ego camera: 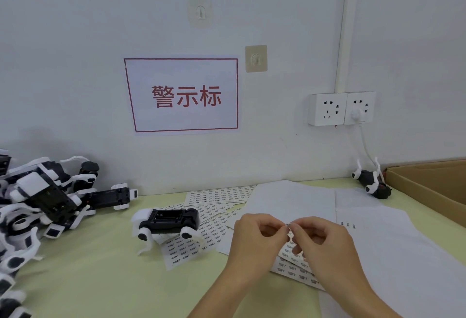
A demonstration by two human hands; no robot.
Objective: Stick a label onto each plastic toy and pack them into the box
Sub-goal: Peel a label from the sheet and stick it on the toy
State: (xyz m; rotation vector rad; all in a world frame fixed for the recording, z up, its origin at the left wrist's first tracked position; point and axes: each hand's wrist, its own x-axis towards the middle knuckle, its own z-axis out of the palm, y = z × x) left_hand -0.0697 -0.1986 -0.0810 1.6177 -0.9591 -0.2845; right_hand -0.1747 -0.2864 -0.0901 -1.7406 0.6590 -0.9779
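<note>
Head camera looks down on your pale green worktop (100, 280), and the handiest landmark is the single toy dog (168, 223) lying on its back, black belly up, white legs bent, near the middle. Just right of that dog, both your hands meet over the label sheets (214, 217): your left hand (254, 239) and your right hand (325, 247) each have thumb and forefinger pinched together on one small label (289, 228), held between them a little above the sheets, the other fingers curled in loosely. Whether the label is fully free of its backing you cannot tell from here. The printed sheets fan out from under the dog's legs toward the wall, overlapping one another, and farther right of the dog lie blank white backing sheets (378, 242), one with only a few labels left on it. To the left of the dog sits a jumbled pile of toy dogs (37, 204), black and white, tangled legs and bodies touching. Far right of the dog, by the wall, one more dog (372, 181) lies on its side just beside the open cardboard box (428, 186), apart from its flap. On the wall above the dog hangs a red-bordered sign (181, 94), with a double socket (340, 108) to its right, a white plug in it.
</note>
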